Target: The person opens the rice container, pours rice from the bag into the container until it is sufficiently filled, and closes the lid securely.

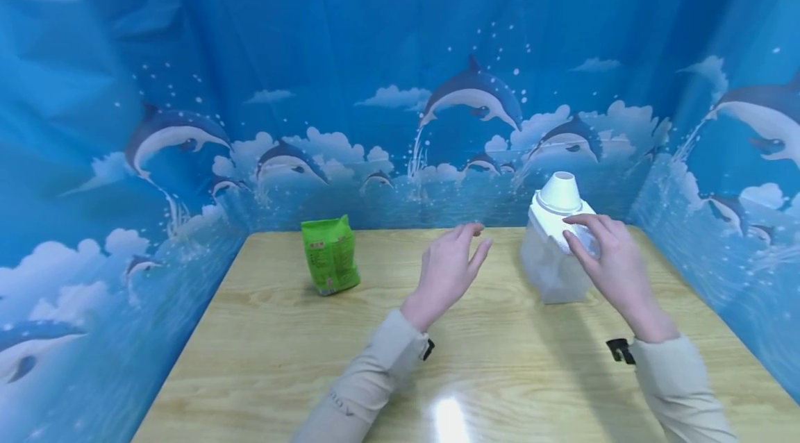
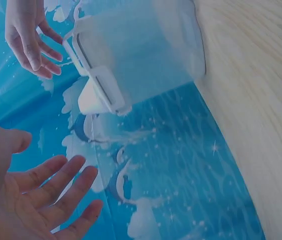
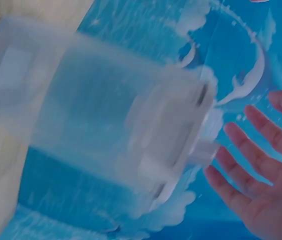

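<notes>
A translucent plastic storage container with a white lid stands upright at the right of the table. On its lid sits a white cone-shaped cap. My right hand hovers at the container's right front, fingers spread and holding nothing; in the right wrist view its fingertips come close to the lid. My left hand is raised over the middle of the table, left of the container, with fingers apart and nothing in them. The left wrist view shows the container beyond that hand's fingers.
A green printed packet stands at the back left of the wooden table. Blue curtains with dolphins close in the back and both sides. Dark straps show at the sleeve cuffs.
</notes>
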`<state>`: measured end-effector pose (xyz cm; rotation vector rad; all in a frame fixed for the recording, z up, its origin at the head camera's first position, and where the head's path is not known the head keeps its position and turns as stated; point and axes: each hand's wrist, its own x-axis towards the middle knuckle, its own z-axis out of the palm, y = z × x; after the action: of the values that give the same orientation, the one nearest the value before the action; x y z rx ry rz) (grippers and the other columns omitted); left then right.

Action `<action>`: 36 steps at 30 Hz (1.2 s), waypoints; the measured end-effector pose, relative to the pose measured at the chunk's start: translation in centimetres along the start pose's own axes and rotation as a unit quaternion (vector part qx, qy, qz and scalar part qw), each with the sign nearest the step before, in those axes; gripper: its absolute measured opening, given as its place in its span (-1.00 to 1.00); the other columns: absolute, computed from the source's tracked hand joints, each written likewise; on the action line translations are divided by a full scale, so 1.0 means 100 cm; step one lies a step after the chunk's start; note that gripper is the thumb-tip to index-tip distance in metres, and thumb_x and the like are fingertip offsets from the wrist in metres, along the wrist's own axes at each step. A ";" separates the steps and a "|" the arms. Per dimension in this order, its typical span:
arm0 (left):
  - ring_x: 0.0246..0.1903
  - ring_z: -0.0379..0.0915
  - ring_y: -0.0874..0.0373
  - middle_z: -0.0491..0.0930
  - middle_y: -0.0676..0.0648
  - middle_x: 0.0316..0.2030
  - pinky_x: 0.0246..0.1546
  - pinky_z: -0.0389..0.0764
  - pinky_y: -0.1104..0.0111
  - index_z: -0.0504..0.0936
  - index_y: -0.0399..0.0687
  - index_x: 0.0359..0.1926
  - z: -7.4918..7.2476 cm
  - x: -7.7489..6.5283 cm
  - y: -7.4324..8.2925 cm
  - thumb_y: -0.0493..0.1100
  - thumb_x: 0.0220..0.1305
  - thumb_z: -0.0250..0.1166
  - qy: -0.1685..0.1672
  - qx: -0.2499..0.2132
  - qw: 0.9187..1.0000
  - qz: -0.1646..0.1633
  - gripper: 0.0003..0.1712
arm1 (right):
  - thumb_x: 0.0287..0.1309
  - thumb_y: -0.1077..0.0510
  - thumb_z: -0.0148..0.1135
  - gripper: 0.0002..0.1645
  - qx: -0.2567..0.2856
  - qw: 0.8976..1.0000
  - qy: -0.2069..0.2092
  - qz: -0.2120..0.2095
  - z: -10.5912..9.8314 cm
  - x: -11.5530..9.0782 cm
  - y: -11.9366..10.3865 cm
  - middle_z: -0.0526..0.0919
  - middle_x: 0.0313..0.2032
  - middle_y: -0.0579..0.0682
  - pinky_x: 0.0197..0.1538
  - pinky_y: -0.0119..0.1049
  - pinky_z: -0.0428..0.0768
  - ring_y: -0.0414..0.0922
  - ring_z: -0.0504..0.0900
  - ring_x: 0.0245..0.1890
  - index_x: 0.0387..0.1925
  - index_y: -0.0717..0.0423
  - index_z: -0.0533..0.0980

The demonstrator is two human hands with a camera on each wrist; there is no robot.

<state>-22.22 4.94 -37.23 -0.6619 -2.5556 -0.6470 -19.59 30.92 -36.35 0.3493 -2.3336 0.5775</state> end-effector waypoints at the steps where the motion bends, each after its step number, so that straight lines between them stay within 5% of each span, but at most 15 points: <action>1: -0.16 0.67 0.16 0.68 0.04 0.09 -0.28 0.69 0.37 0.57 0.05 0.27 0.002 0.002 0.003 0.16 0.56 0.03 -0.007 -0.004 1.000 -0.003 -0.52 | 0.28 0.25 0.33 -0.71 0.001 1.000 -0.003 0.005 -0.001 0.000 0.005 0.62 -0.01 0.35 0.03 0.29 0.43 0.34 0.50 0.02 0.02 0.24 0.59; 8: 0.26 0.49 0.05 0.52 -0.02 0.31 0.19 0.60 0.17 0.42 0.05 0.42 0.019 0.017 0.023 0.23 0.58 -0.05 -0.044 -0.019 0.999 -0.006 -0.40 | 0.47 0.05 0.16 -0.54 0.008 0.998 -0.047 0.044 -0.007 -0.004 0.032 0.49 0.18 0.40 0.16 0.39 0.32 0.41 0.38 0.19 0.22 0.25 0.49; 14: 0.33 0.40 0.09 0.43 0.02 0.39 0.26 0.53 0.20 0.36 0.09 0.46 0.033 0.027 0.037 0.28 0.57 -0.12 -0.066 -0.015 0.998 0.010 -0.35 | 0.59 -0.01 -0.07 -0.45 0.023 0.994 -0.094 0.058 -0.012 -0.006 0.054 0.36 0.34 0.40 0.25 0.51 0.17 0.47 0.26 0.31 0.40 0.21 0.35; 21: 0.48 0.14 0.03 0.13 -0.04 0.55 0.44 0.31 0.11 0.16 0.05 0.57 0.053 0.032 0.050 0.35 0.54 -0.15 -0.090 -0.022 0.996 0.016 -0.22 | 0.54 -0.01 0.04 -0.34 0.034 0.988 -0.144 0.049 -0.013 -0.014 0.075 0.21 0.47 0.35 0.28 0.57 0.05 0.50 0.15 0.38 0.50 0.16 0.23; 28: 0.55 -0.06 -0.01 -0.03 -0.08 0.60 0.52 0.10 0.09 0.00 0.08 0.61 0.072 0.032 0.064 0.39 0.52 -0.20 -0.116 0.000 0.992 0.045 -0.15 | 0.57 0.06 -0.01 -0.39 0.048 0.987 -0.149 0.034 -0.007 -0.022 0.090 0.23 0.47 0.31 0.27 0.55 0.09 0.49 0.18 0.36 0.53 0.08 0.21; 36: 0.57 -0.15 -0.04 -0.10 -0.03 0.61 0.48 0.16 -0.02 -0.01 0.16 0.62 0.088 0.037 0.080 0.40 0.51 -0.19 -0.116 0.022 0.991 0.067 -0.17 | 0.56 0.06 -0.01 -0.38 0.041 0.990 -0.135 0.026 -0.004 -0.026 0.091 0.23 0.48 0.27 0.31 0.53 0.07 0.49 0.19 0.36 0.54 0.03 0.20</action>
<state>-23.27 17.03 -39.83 -0.9325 -2.6981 -0.4919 -21.13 39.23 -40.63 0.4280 -2.5896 0.6910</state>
